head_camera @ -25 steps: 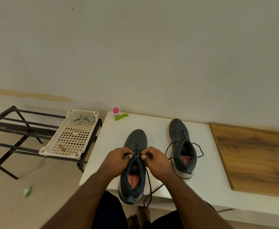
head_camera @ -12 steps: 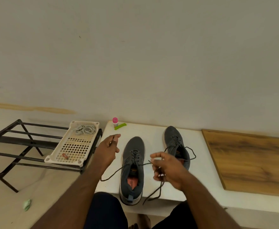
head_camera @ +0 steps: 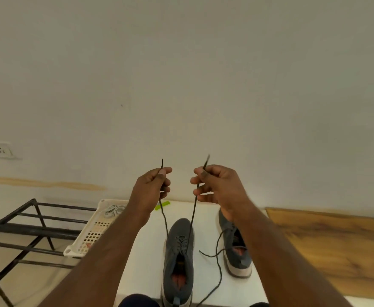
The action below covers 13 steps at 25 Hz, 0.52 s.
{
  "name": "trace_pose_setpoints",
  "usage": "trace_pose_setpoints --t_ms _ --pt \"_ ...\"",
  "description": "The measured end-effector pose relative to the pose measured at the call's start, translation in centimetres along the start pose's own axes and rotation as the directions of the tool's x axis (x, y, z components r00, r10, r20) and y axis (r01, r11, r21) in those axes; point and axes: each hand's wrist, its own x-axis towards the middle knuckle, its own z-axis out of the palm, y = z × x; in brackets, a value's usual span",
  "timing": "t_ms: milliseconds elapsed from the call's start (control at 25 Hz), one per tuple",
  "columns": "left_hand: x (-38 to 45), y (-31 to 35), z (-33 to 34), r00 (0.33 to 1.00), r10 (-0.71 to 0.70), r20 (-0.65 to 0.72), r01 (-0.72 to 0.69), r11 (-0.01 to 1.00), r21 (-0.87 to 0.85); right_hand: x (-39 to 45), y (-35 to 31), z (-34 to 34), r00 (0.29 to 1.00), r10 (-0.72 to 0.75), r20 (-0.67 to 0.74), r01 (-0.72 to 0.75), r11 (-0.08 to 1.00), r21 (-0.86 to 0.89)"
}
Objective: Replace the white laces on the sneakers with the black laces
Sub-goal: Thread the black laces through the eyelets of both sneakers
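Observation:
Two grey sneakers stand on a white table. The left sneaker is threaded with a black lace whose two ends rise taut from its top eyelets. My left hand pinches one end, my right hand pinches the other, both raised well above the shoe with the tips sticking up past my fingers. The right sneaker is partly hidden by my right forearm; its black lace lies loose on the table. White laces lie bundled in a white tray.
The perforated tray rests on a black metal rack left of the table. A green strip lies at the table's back edge. A wooden board lies to the right. A wall socket is on the left wall.
Both hands left the left sneaker's eyelets, took the black lace ends and lifted them high, pulling the lace taut. The camera tilted upward.

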Motion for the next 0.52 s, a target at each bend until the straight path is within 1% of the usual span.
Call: trace_pose_setpoints --t_ms 80,160,200,240,320,400,520 --pt "0.0 1.0 0.5 0.999 0.047 0.013 -0.047 0.998 -0.032 0.8 0.3 1.3 0.988 -0.086 -0.126 0.072 0.991 -0.111" --pt "0.3 1.6 1.2 0.996 0.085 0.017 -0.085 0.996 0.001 1.9 0.9 2.4 0.967 -0.169 -0.191 0.126 0.968 -0.218" --pt "0.5 1.9 1.6 0.996 0.093 0.008 -0.093 0.995 0.039 2.4 1.1 2.8 0.96 -0.187 -0.209 0.137 0.963 -0.231" --pt "0.7 2.1 1.9 0.995 0.096 -0.009 -0.095 0.993 0.063 2.8 1.3 3.1 0.955 -0.194 -0.226 0.143 0.964 -0.226" --pt "1.0 2.4 2.5 0.995 0.088 -0.046 -0.085 0.995 0.056 3.5 1.5 3.6 0.943 -0.192 -0.27 0.134 0.966 -0.219" --pt "1.2 2.7 2.8 0.996 0.061 -0.063 -0.061 0.998 0.001 3.9 1.4 3.9 0.936 -0.188 -0.298 0.127 0.969 -0.211" --pt "1.5 2.6 3.0 0.999 0.003 -0.046 -0.007 0.995 -0.104 4.1 1.6 4.3 0.94 -0.182 -0.29 0.139 0.977 -0.162"
